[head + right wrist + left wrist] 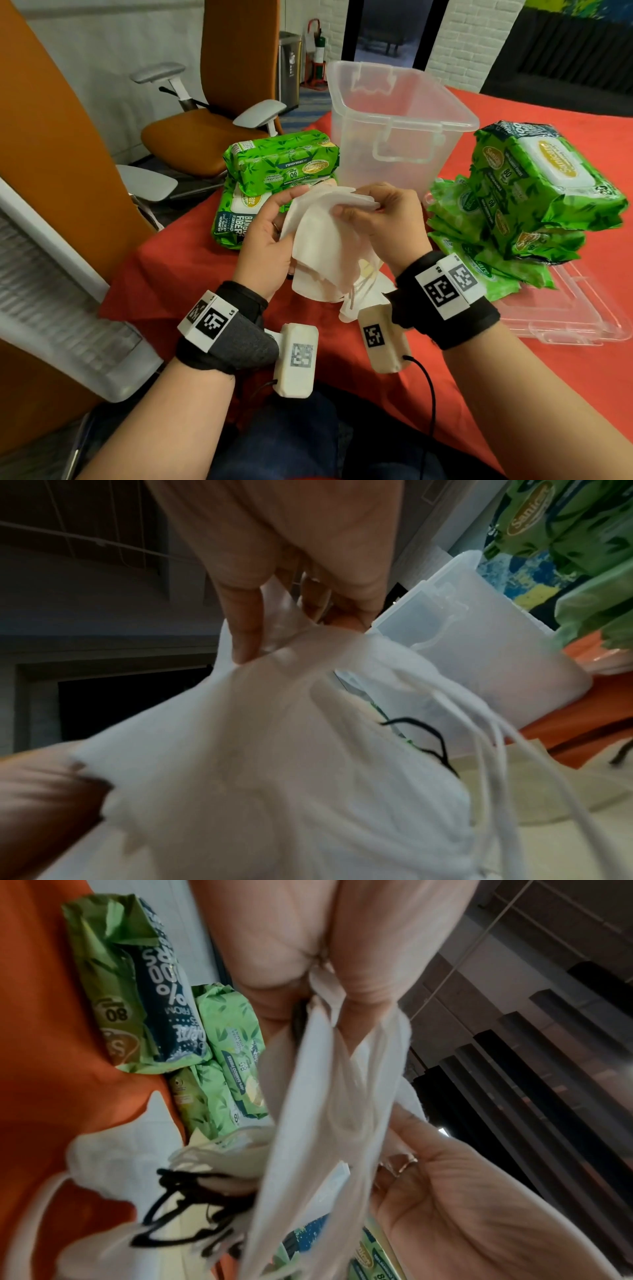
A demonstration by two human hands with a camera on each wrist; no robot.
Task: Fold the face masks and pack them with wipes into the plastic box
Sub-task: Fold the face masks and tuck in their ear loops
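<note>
A white face mask hangs between both hands above the red table. My left hand holds its left side, fingers curled round the fabric. My right hand pinches its upper right edge. More white masks with ear loops lie in a pile under it; a black loop shows among them. The clear plastic box stands open behind the hands. Green wipe packs are stacked on the left and on the right.
The clear box lid lies on the red tablecloth under the right stack of wipes. Orange office chairs stand off the table's left edge. A white radiator runs along the near left.
</note>
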